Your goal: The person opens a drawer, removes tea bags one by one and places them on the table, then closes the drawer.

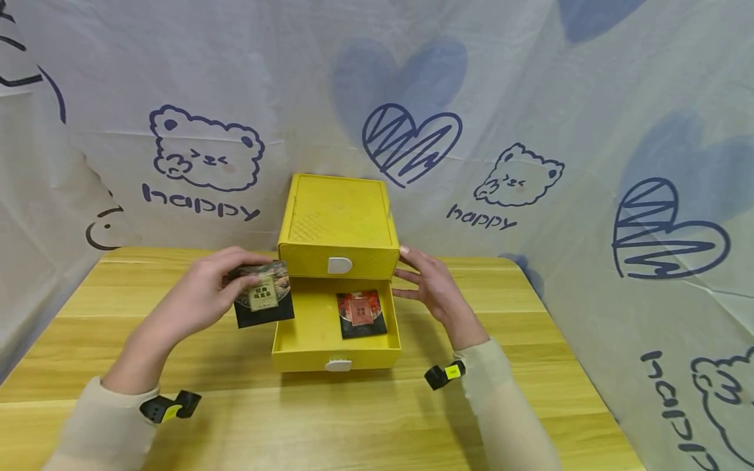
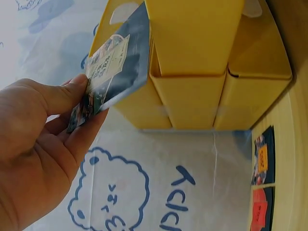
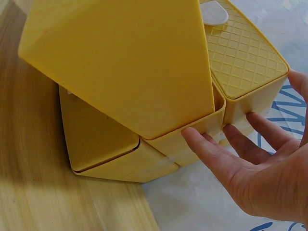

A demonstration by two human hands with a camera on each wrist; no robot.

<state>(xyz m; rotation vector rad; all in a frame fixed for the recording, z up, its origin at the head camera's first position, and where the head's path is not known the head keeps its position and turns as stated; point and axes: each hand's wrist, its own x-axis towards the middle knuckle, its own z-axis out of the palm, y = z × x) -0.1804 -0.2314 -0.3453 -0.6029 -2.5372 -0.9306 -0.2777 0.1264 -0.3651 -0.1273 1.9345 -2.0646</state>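
Observation:
My left hand (image 1: 215,288) pinches a dark tea sachet (image 1: 263,296) with a pale yellow label between thumb and fingers. It holds the sachet beside the left wall of a pulled-out drawer (image 1: 336,359). In that drawer lies another tea sachet (image 1: 361,314), black with a red label. The drawer belongs to a yellow drawer unit (image 1: 338,209) with white pull tabs; the right wrist view shows it as the middle one of three tiers. My right hand (image 1: 436,288) has its fingers spread along the unit's right side, fingertips (image 3: 192,137) touching the wall.
Two more sachets, one with an orange label (image 2: 263,158) and one with a red label (image 2: 259,210), lie on the table beyond the unit's left side in the left wrist view. The wooden table (image 1: 318,418) meets a printed curtain (image 1: 318,98) at its back.

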